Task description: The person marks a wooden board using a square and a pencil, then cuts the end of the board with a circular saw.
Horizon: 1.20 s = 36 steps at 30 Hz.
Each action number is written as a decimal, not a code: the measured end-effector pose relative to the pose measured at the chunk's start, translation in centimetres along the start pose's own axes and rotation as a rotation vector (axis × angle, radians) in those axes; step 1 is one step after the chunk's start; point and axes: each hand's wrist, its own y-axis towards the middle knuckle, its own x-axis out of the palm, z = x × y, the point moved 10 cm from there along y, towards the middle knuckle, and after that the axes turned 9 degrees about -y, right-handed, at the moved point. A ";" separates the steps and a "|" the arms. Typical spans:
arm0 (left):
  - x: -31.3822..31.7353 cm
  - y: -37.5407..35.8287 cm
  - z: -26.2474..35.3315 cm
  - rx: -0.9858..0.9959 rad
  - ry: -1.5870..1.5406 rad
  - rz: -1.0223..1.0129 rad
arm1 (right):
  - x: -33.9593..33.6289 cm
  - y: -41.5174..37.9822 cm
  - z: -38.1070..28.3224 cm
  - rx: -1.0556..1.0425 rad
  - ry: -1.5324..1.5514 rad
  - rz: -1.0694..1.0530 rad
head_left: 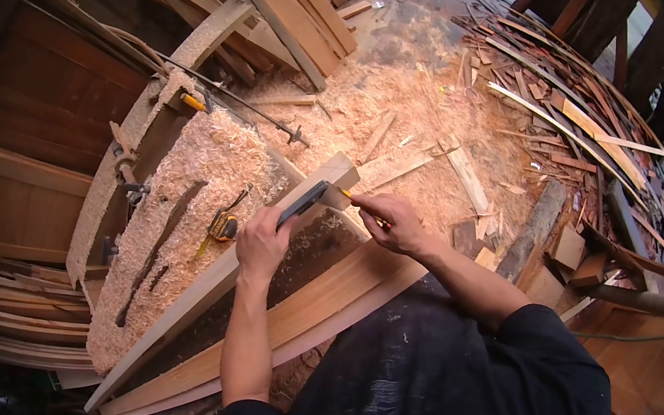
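The light wooden beam [186,313] lies across the work area with its long axis running from near left to far right, its squared end at the far right. Both hands are located close to that end. The left hand [261,244] is closed around a dark bar-shaped tool [302,203], which points to the far right, roughly along the beam and against it. The right hand [393,221] grips a slim yellow tool [346,193], fingers curled, with the tip directed left toward the beam end. Governing relation: from the right hand, the beam end lies to the left and slightly far; the right hand is the nearer of the two to the end face, while the left hand is set farther back along the beam. A curved plank [305,313] lies on the near side of the beam, and a tape measure [223,225] rests among wood shavings [209,161] on the far side. The left fingertips are hidden, as is the underside of the beam. Contact between the slim tool's tip and the wood cannot be confirmed, and any marked line is too small to make out. Dark vignetting cuts off the outer edges of the scene.
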 end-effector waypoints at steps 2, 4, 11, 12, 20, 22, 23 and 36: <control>0.1 0.0 -0.3 -0.012 -0.006 -0.006 | 0.1 -0.1 0.1 0.008 -0.010 -0.021; 0.1 0.0 -0.3 -0.006 0.001 0.002 | 0.2 0.0 0.1 0.031 -0.016 -0.062; 0.2 0.0 -0.3 0.001 0.019 0.004 | 0.7 0.1 0.5 -0.027 -0.044 -0.071; 0.1 0.0 -0.3 0.000 0.011 0.006 | 0.9 0.2 0.7 -0.031 -0.049 -0.073; 0.2 0.0 -0.4 -0.023 0.006 0.001 | 1.5 0.3 1.5 -0.070 -0.079 -0.072; 0.2 0.0 -0.4 -0.032 0.001 0.001 | 1.0 0.9 1.0 -0.076 -0.088 -0.078; 0.2 0.0 -0.4 -0.036 -0.001 0.002 | 1.0 0.9 1.2 -0.061 -0.092 -0.078; 0.2 0.1 -0.2 -0.017 -0.011 0.007 | 3.1 0.8 3.4 0.031 -0.054 -0.178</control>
